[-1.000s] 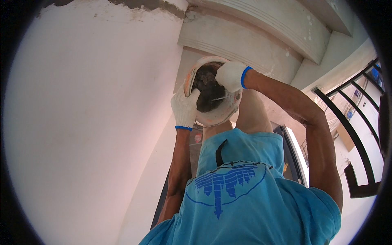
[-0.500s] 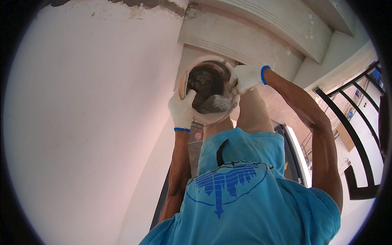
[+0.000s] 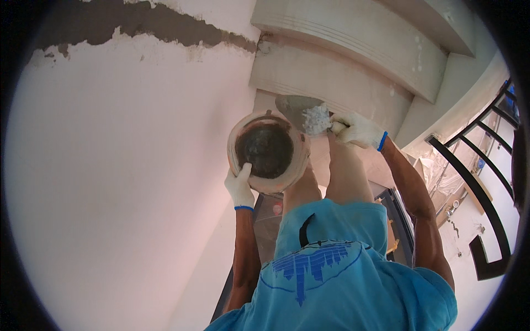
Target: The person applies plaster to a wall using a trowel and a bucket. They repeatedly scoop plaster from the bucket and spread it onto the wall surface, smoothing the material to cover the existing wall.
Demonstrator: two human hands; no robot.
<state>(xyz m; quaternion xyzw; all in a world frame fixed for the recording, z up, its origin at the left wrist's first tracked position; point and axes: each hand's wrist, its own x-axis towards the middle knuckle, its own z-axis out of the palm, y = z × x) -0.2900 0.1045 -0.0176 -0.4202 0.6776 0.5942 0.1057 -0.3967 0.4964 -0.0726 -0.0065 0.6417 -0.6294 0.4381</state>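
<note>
My left hand (image 3: 239, 186), in a white glove with a blue cuff, grips the near-left rim of a round, mortar-stained bucket (image 3: 300, 160). Its thumb lies over the edge. Dark, wet-looking material (image 3: 265, 150) shows inside. To the right, my gloved right hand (image 3: 356, 131) is closed around the handle of a trowel (image 3: 291, 105), mostly hidden by the fingers. The grey blade points left, just beyond the bucket's far-right rim, and carries crusty whitish residue near the handle.
Concrete stairs (image 3: 331, 66) rise ahead and to the right. A white wall (image 3: 110, 165) fills the left side, with a rough dark grey mortar band (image 3: 138, 21) across its upper part. A black metal railing (image 3: 469, 174) curves along the right.
The trowel has come out of the bucket, moving up and right with my right hand. My right hand has left the rim. The bucket sits lower in view, and more of the wall's mortar band shows.
</note>
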